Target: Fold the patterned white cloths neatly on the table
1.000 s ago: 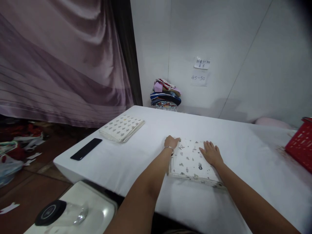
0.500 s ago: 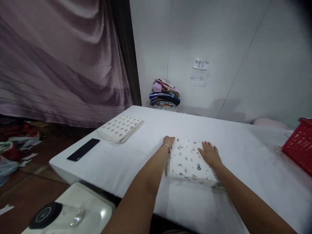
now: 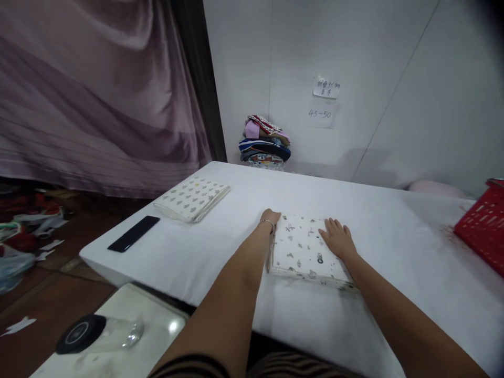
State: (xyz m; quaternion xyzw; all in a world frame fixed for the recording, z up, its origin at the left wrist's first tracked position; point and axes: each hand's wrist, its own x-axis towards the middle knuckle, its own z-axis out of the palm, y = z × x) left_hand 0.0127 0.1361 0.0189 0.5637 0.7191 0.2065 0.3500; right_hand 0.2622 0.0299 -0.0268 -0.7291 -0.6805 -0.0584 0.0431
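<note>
While the right hand (image 3: 337,239) lies flat, fingers apart, seemingly steadying it, the patterned folded cloth (image 3: 303,247) sits beneath | left hand (image 3: 271,216) at its far-left corner; cannot tell whether clamped | second folded cloth (image 3: 192,199) farther left, apparently out of the way

Table (image 3: 236,210): white-covered, long side facing the wearer. Printed cloth (image 3: 297,249) lies folded flat near the front edge. Spotted cloth (image 3: 191,198), also folded, lies toward the left end; black slab (image 3: 134,234) flat beside it, nearer the front-left corner. Basket (image 3: 482,226), red, at right end, cut off by view. Stand (image 3: 151,310), white, below table level: bears clear jar (image 3: 112,335), black-lidded. Floor (image 3: 59,302), brown: paper scrap (image 3: 19,325) on it.
</note>
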